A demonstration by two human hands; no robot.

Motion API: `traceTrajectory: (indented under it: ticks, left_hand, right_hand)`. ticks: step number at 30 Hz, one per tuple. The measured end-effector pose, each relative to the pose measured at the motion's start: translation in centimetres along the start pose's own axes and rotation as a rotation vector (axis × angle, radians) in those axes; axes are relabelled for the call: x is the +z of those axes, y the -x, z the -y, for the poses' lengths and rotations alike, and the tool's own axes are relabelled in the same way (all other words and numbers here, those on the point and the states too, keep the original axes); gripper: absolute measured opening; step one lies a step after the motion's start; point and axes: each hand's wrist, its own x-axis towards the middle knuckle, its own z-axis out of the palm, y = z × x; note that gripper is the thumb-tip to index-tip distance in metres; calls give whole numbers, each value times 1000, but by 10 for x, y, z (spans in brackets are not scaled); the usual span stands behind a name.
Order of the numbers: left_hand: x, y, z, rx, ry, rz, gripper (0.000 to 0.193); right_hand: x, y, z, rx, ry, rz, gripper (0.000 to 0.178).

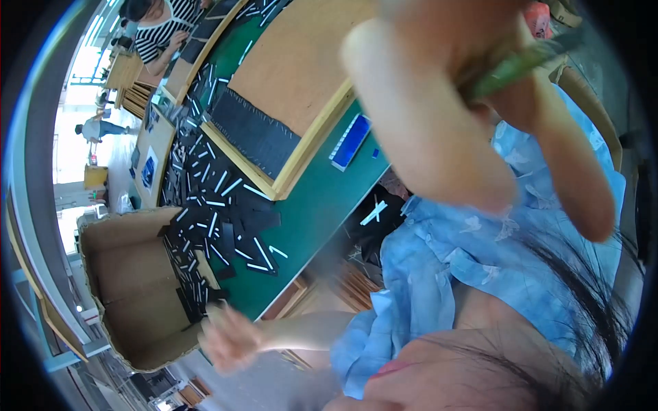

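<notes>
At the lower left, my left hand (232,339) is blurred beside the near rim of a large cardboard box (130,288). Its fingers look bent, but motion smears them; I cannot make out anything in it. Bare arms fill the upper right close to the lens, over blue patterned cloth (439,240). The blurred hand there, which I take as my right hand (445,41), is next to a long, pointed green object (517,68). Its fingers are too smeared to show a grip. Whose the second bare arm (569,151) is, I cannot tell.
Black pieces and white strips (219,198) lie heaped on the green table (312,205) and spill into the box. A wooden frame (312,154) holds a brown board and a dark panel. Beside it sits a blue-and-white box (350,142). A person in stripes (161,38) works beyond.
</notes>
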Motion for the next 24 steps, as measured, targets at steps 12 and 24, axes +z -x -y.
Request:
traceTrajectory:
  ticks: [12,24]
  left_hand:
    - [-186,3,124,-379,-1701,-142,42]
    - [-162,-22,139,-579,-2048,-11,48]
  right_hand:
    - [-17,-79,26,-285,131,467,71]
    - [-26,-81,3,-368,56,551,78]
